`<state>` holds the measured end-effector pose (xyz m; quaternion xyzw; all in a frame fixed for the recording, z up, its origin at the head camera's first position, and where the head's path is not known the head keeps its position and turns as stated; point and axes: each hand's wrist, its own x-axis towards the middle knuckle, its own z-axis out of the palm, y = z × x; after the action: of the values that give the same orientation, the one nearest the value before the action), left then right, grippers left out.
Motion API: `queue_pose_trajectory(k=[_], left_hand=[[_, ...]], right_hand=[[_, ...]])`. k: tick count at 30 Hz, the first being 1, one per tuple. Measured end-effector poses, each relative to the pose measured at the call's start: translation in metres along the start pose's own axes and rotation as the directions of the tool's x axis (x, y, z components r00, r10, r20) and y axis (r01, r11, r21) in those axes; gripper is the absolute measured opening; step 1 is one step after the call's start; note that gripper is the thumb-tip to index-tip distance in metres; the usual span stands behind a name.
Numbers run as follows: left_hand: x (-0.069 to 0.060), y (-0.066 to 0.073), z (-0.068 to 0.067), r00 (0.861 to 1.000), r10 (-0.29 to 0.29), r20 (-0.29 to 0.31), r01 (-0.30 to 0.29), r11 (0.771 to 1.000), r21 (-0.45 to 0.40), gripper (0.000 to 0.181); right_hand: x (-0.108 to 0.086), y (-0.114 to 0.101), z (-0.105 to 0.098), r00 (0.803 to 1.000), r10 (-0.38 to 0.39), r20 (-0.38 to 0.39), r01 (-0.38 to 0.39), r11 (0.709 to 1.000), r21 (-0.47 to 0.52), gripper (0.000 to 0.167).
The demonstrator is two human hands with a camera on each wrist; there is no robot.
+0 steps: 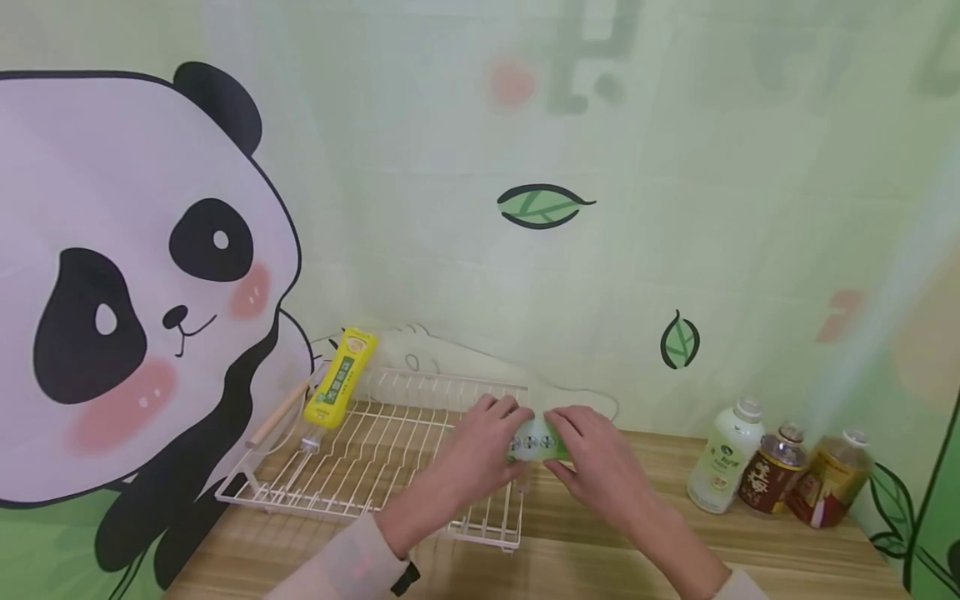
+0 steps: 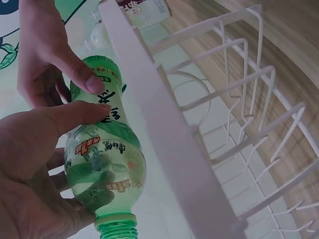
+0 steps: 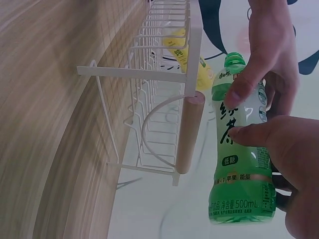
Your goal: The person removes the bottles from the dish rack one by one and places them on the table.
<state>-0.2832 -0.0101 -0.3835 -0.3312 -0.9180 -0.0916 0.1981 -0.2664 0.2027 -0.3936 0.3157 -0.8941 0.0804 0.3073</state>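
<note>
Both hands grip a green-labelled clear bottle (image 1: 536, 440) (image 2: 107, 164) (image 3: 244, 174) lying sideways above the rack's right end. My left hand (image 1: 483, 450) (image 2: 30, 169) (image 3: 274, 59) curls round the half towards the green neck, thumb on the label. My right hand (image 1: 603, 458) (image 2: 47, 59) (image 3: 294, 154) holds the base half, its thumb also on the label. Some fingers of each hand are hidden behind the bottle. Below and left stands the white wire rack (image 1: 375, 442) (image 2: 169, 129) (image 3: 134, 73), with a yellow packet (image 1: 340, 379) (image 3: 199, 72) leaning at its left end.
Three bottles stand on the wooden table at the right: a whitish-green one (image 1: 723, 462), a dark-labelled one (image 1: 771, 475) and an amber one (image 1: 828, 483). A wooden handle (image 1: 277, 414) (image 3: 190, 134) is on the rack. Behind the table hangs a panda-printed cloth (image 1: 450, 275).
</note>
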Motion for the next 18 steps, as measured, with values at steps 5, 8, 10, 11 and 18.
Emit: queue_pose_trajectory(k=[5, 8, 10, 11, 18], left_hand=[[-0.0009, 0.0033, 0.0002, 1.000, -0.018, 0.024, 0.019, 0.999, -0.041, 0.064], [-0.0003, 0.0046, 0.0003, 0.999, -0.018, 0.029, 0.020, 0.999, -0.039, 0.065], [0.0002, 0.0054, 0.0005, 0.999, -0.015, 0.028, 0.016, 0.999, -0.035, 0.065], [0.0003, 0.0056, 0.0007, 1.000, -0.011, 0.026, 0.012, 0.999, -0.032, 0.065], [-0.0003, 0.0068, 0.0029, 0.999, -0.007, 0.047, 0.008, 1.000, -0.021, 0.068]], right_hand=[[-0.0017, 0.0016, 0.0015, 1.000, -0.002, 0.016, 0.002, 1.000, 0.003, 0.065], [-0.0022, 0.0022, 0.0019, 1.000, 0.000, 0.020, 0.000, 1.000, -0.002, 0.065], [-0.0024, 0.0025, 0.0019, 1.000, 0.004, 0.021, -0.004, 1.000, -0.005, 0.065], [-0.0027, 0.0026, 0.0018, 1.000, 0.005, 0.022, -0.005, 1.000, -0.006, 0.065], [-0.0051, 0.0036, 0.0026, 0.999, 0.015, 0.042, -0.015, 1.000, -0.002, 0.065]])
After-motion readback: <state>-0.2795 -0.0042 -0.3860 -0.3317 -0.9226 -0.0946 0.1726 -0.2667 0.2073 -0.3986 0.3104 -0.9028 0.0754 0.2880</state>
